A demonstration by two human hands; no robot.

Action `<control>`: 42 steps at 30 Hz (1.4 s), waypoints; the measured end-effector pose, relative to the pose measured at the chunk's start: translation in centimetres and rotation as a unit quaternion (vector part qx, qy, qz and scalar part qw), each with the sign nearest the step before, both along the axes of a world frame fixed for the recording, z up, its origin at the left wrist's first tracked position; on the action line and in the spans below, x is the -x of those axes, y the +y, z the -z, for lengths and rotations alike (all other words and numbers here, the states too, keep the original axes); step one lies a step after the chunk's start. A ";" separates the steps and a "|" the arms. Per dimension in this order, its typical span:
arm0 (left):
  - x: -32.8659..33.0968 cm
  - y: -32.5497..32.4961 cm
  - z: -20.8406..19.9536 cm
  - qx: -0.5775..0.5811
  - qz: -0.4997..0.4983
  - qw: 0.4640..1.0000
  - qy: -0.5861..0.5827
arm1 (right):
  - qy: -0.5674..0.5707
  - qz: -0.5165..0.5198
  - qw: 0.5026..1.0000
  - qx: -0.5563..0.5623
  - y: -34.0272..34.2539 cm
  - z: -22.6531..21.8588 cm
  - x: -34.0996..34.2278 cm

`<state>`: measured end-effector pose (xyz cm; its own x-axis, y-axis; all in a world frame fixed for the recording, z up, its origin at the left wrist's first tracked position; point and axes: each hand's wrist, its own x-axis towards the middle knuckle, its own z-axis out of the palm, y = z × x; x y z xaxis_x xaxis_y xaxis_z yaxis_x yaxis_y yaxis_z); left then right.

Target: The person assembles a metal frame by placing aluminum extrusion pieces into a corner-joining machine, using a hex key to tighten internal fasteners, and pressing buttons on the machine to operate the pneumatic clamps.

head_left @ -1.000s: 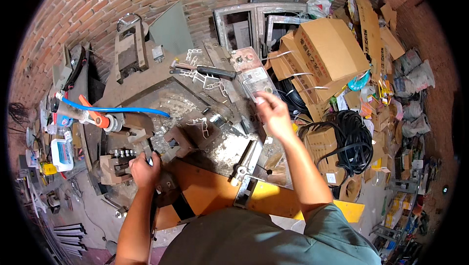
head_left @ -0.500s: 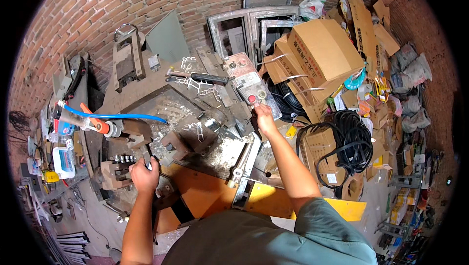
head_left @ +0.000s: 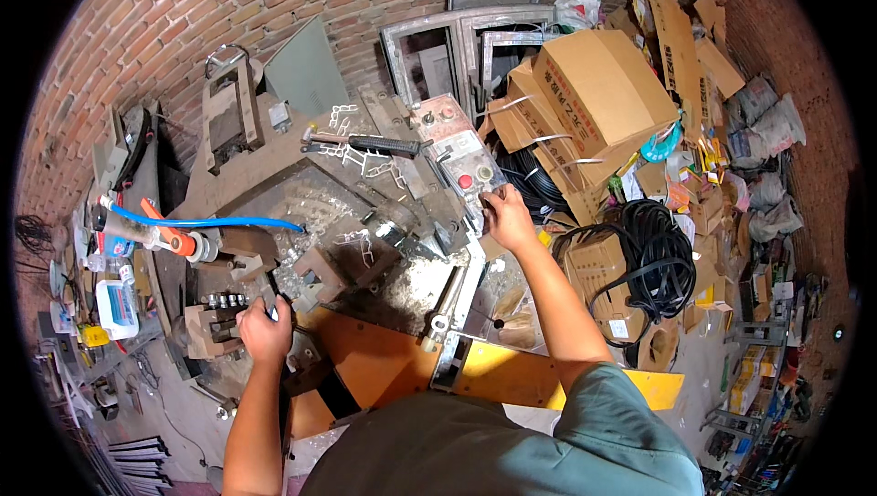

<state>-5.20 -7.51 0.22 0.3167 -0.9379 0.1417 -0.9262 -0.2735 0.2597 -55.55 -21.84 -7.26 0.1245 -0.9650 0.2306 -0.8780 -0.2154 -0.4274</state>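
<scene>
My left hand is closed around a dark handle beside the brown metal blocks of a machine. Close by, a block carries a row of shiny round fittings. My right hand is at the near end of a grey control panel, its fingers bent and drawn together. Whatever they pinch is hidden by the fingers. Just beyond them is a red push button on the panel. A black-handled hammer lies across the machine top, near a white chain.
A blue hose runs over the machine from an orange-handled fitting. Cardboard boxes and coiled black strip stand to the right. Yellow panels lie before my body. A white jug is at left.
My right hand has drawn back from beside the red button toward the panel's near end, its fingers now curled inward. My left hand keeps its grip. The view has shifted slightly.
</scene>
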 end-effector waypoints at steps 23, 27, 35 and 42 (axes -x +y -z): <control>0.1 0.0 -0.9 -0.031 -0.009 0.999 0.012 | -0.025 -0.005 0.998 0.054 -4.9 -0.1 -0.7; 0.0 -0.1 -0.6 -0.032 -0.015 0.999 0.015 | -0.037 -0.022 0.990 0.134 -9.5 -0.3 -1.6; -0.3 0.1 0.1 0.004 0.010 1.000 -0.001 | 0.066 -0.045 0.991 0.105 -18.3 -0.1 -5.5; -0.6 0.1 0.2 -0.010 0.010 1.000 0.008 | 0.220 -0.050 0.970 0.091 -22.6 0.9 -8.0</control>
